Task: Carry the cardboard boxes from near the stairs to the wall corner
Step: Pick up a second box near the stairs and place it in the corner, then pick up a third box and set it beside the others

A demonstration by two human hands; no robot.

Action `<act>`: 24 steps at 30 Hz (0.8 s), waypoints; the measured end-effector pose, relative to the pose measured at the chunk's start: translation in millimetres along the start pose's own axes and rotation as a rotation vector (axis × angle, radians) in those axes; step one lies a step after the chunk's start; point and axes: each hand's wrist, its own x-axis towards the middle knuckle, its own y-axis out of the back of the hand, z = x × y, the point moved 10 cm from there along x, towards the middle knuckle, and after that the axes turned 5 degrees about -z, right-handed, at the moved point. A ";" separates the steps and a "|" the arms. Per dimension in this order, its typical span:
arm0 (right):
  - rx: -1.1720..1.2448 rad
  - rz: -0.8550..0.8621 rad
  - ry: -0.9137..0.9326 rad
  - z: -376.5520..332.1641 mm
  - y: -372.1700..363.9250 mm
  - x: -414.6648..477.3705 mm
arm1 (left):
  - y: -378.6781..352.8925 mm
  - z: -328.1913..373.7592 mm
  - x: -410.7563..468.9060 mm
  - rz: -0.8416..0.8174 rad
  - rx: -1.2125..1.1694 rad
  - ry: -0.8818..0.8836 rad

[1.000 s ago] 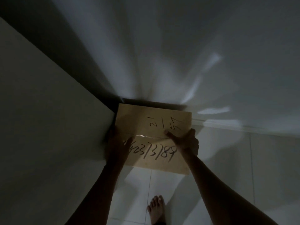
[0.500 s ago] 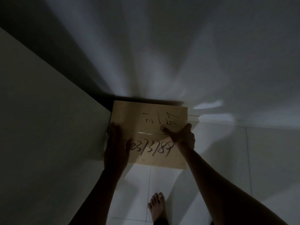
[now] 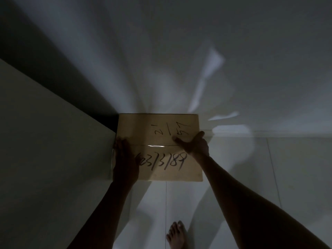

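Observation:
A brown cardboard box (image 3: 159,130) with black handwritten numbers and a clear tape strip sits in the corner where two white walls meet. Its far edge lies against the back wall and its left edge against the left wall. My left hand (image 3: 124,159) lies flat on the box's left side, next to the left wall. My right hand (image 3: 195,143) grips the box's right edge, thumb on top near the tape. The box's underside and its contact with the floor are hidden.
The left wall (image 3: 53,150) stands close beside my left arm. The back wall (image 3: 197,60) rises behind the box. Pale tiled floor (image 3: 251,177) spreads to the right and toward me. My bare foot (image 3: 177,234) stands on the tiles below the box.
The box has squared up with the walls and slid back until its far edge meets the back wall. Both hands stayed on it.

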 end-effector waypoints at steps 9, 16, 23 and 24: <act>-0.267 0.096 0.096 -0.9 67.7 -68.0 | 50.5 29.2 -29.4 -0.051 0.042 0.005; -0.390 0.303 0.115 14.9 289.3 -190.6 | 158.7 206.7 -123.5 -0.074 0.143 -0.244; -0.286 0.479 -0.091 109.7 500.8 -345.5 | 195.8 442.4 -229.9 -0.037 0.307 -0.557; -0.277 0.499 -0.113 126.1 523.3 -364.6 | 189.9 478.3 -247.7 -0.054 0.328 -0.599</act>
